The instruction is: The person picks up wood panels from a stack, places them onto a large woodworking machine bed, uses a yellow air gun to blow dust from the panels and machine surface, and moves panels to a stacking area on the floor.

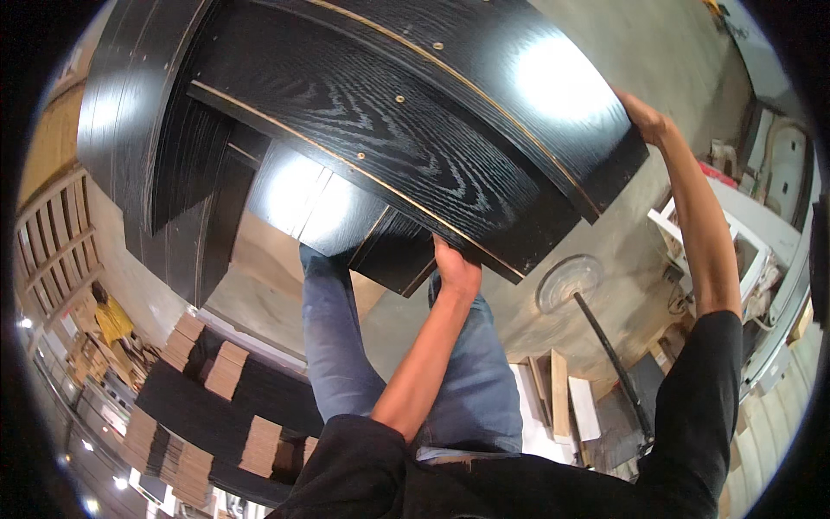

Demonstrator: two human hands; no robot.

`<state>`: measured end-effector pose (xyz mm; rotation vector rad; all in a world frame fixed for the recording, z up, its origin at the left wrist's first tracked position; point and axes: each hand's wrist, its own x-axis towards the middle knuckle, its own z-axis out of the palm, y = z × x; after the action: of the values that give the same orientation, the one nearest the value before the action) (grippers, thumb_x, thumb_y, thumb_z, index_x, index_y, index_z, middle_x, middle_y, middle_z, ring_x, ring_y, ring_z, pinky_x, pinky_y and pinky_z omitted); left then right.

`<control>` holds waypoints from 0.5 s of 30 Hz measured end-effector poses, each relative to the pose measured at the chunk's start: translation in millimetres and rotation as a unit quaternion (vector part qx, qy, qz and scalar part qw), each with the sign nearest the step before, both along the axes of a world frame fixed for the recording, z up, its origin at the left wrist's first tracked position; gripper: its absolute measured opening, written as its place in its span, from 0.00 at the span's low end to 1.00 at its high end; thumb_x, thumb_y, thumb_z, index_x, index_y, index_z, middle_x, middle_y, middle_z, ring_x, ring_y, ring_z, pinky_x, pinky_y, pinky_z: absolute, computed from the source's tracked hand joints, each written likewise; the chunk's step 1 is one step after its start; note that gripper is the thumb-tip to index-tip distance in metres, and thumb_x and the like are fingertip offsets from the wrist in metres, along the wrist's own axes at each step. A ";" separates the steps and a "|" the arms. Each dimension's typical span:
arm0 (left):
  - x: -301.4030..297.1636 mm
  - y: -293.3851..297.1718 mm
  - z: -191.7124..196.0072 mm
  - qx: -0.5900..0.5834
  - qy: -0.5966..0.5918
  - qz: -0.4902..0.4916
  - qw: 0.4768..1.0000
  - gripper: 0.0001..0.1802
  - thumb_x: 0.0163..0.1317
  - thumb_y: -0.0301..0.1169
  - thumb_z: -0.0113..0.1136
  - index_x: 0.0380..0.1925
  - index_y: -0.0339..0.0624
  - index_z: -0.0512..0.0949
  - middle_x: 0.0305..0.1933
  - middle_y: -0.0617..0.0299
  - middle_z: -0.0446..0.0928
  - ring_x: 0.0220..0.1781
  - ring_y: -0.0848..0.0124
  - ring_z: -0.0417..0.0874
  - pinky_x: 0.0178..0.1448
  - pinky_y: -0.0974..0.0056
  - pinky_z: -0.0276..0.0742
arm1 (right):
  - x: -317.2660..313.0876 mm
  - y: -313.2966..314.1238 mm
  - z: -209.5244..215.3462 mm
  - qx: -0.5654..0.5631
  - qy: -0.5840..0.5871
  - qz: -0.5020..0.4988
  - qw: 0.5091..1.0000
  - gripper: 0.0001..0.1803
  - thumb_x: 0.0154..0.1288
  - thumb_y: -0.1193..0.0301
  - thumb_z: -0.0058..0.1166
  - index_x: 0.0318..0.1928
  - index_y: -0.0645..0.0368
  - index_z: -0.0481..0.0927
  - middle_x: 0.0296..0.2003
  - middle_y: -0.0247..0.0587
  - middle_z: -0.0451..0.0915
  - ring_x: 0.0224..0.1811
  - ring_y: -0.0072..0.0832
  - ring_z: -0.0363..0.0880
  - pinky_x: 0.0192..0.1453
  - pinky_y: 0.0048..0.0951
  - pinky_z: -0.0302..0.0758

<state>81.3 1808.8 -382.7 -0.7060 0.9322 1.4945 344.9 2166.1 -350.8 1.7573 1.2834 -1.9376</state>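
Two hands on one big black wood-grain unit [346,117], which lies directly ahead of us, past the knees, filling the upper middle of view. Its long boards + pale edge strips run approx. upper L to lower R; what supports it, can't tell.

L hand [458,275] is nearer the body, at the near lower edge btwn the legs [346,324], closed round the board edge; fingertips hidden behind it. R hand [647,119] is farther out, arm stretched, against the unit's R end; fingers partly hidden, so can't tell if it pinches or just braces. Hands well apart, so we read the unit as spanned corner-ish, near edge to R end.

Containers: unit has a recess on its L side, w/ bare floor [264,255] showing past the boards. White open-frame case [722,229] off R, contents too small to tell. Brown board stacks [226,370] sit on dark panels [277,385], lower L. Pole w/ round base [609,350] stands R of the legs, near wood offcuts [559,394].
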 end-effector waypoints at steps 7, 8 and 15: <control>-46.6 39.9 11.2 -0.016 0.054 -0.007 0.998 0.37 0.79 0.59 0.34 0.75 0.44 0.61 0.77 0.60 0.65 0.75 0.59 0.68 0.79 0.54 0.61 | -22.9 24.4 2.6 -0.045 0.004 -0.012 0.999 0.44 0.77 0.37 0.38 0.78 0.56 0.58 0.79 0.42 0.56 0.80 0.35 0.53 0.82 0.39 0.49; -72.9 51.4 -4.1 -0.021 0.030 0.005 0.999 0.39 0.78 0.60 0.34 0.75 0.43 0.61 0.78 0.59 0.64 0.76 0.58 0.66 0.80 0.54 0.59 | -42.0 26.6 8.5 -0.040 0.017 -0.005 0.999 0.45 0.76 0.37 0.38 0.79 0.56 0.57 0.79 0.42 0.54 0.81 0.35 0.51 0.83 0.40 0.49; -248.6 155.2 10.8 0.009 0.278 -0.011 0.961 0.45 0.78 0.62 0.36 0.77 0.35 0.52 0.82 0.51 0.54 0.80 0.56 0.58 0.83 0.56 0.51 | -203.3 126.4 -7.5 0.034 0.154 0.053 0.986 0.48 0.74 0.32 0.35 0.75 0.62 0.63 0.74 0.54 0.64 0.76 0.41 0.63 0.80 0.42 0.61</control>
<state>-167.3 1964.0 -371.9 -0.2534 1.3369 1.7151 141.6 2292.5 -358.3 1.4226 1.5234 -2.1893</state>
